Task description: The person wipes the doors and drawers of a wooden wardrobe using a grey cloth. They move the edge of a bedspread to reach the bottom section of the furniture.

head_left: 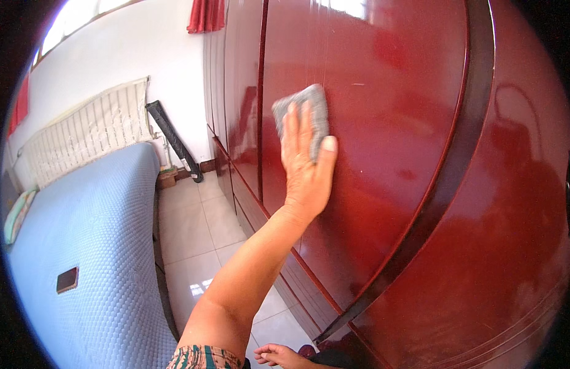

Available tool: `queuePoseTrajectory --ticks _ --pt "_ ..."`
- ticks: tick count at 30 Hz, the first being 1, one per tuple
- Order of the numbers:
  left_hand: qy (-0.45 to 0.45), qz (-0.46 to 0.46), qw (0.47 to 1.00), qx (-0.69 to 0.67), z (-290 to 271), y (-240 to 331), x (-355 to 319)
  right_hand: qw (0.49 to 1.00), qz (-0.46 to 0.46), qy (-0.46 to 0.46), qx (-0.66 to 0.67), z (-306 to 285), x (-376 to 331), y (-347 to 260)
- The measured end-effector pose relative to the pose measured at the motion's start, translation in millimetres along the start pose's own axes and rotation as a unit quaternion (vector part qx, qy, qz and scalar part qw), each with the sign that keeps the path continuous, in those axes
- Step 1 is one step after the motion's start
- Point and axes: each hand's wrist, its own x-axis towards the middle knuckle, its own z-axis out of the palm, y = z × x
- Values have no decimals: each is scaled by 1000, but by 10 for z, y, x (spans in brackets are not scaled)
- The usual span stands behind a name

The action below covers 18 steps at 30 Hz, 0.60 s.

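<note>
My left hand [304, 154] is raised against a glossy dark-red wardrobe door [383, 178]. Under its fingers a grey cloth [316, 101] is pressed flat on the door, with the fingers stretched upward over it and the thumb out to the right. Part of the cloth sticks out above and beside the fingertips, and both look slightly blurred. Low at the bottom edge is my right hand [277, 355], its fingers slightly bent and apart, with nothing seen in them.
On the left stands a bed with a light-blue quilted cover [106, 246], a phone [67, 280] lying on it. A long black case [174, 138] leans on the white wall. Pale floor tiles [186, 227] run between bed and wardrobe. A dark curved strip [445, 184] borders the door.
</note>
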Motion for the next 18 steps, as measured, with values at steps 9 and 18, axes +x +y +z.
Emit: queuePoseTrajectory --ticks 9,18 --pt "-176 25 984 -8 -137 430 -1670 993 37 -67 -90 -413 429 561" --pt "-156 182 971 20 -47 948 -156 994 14 -44 -100 -316 292 527"
